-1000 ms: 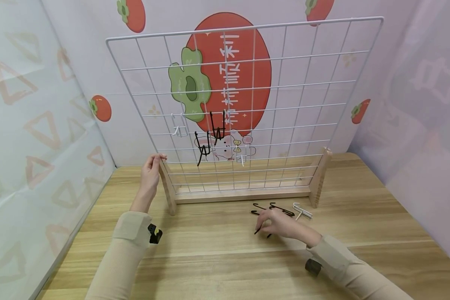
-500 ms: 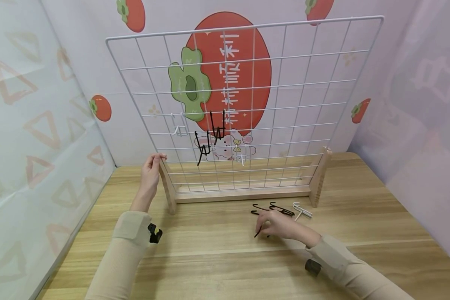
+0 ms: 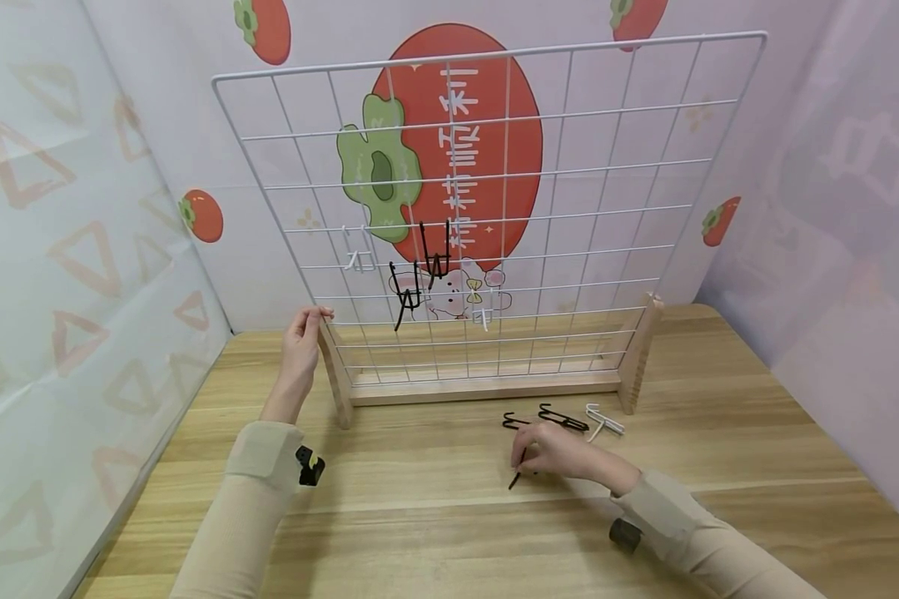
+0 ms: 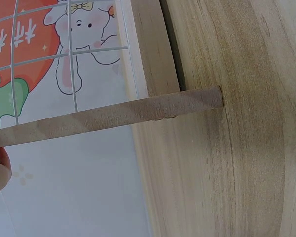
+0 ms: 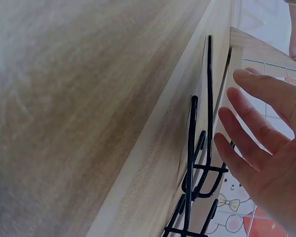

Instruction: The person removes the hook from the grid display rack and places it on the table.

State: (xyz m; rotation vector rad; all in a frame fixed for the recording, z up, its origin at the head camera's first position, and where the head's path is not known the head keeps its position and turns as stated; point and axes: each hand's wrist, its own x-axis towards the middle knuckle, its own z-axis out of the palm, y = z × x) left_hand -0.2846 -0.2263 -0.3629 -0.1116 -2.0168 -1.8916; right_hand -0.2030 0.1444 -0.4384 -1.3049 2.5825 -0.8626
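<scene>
My left hand [image 3: 301, 337] holds the top of the left wooden leg [image 3: 335, 374] of a stand; the left wrist view catches its fingertips at that leg [image 4: 103, 116]. The stand carries a white wire grid panel [image 3: 562, 141]. Low over the table, my right hand [image 3: 550, 451] pinches a black wire hook [image 3: 518, 480], partly covered by the fingers. In the right wrist view this hand's fingers [image 5: 246, 123] look long and spread, beside two black hooks [image 5: 209, 108]; contact is not visible there. A second black hook [image 3: 565, 420] and a white hook [image 3: 603, 421] lie close by.
On the grid hang two black hooks [image 3: 407, 298] and two white hooks [image 3: 357, 260]. A wooden crossbar [image 3: 487, 389] joins the legs; the right leg [image 3: 639, 358] stands behind the loose hooks. Printed cloth [image 3: 157, 274] surrounds the wooden table [image 3: 419, 532].
Under my right hand, the black hook has turned: its prong swings down toward the table's front, and its two bent ends come closer together. My left hand stays where it was.
</scene>
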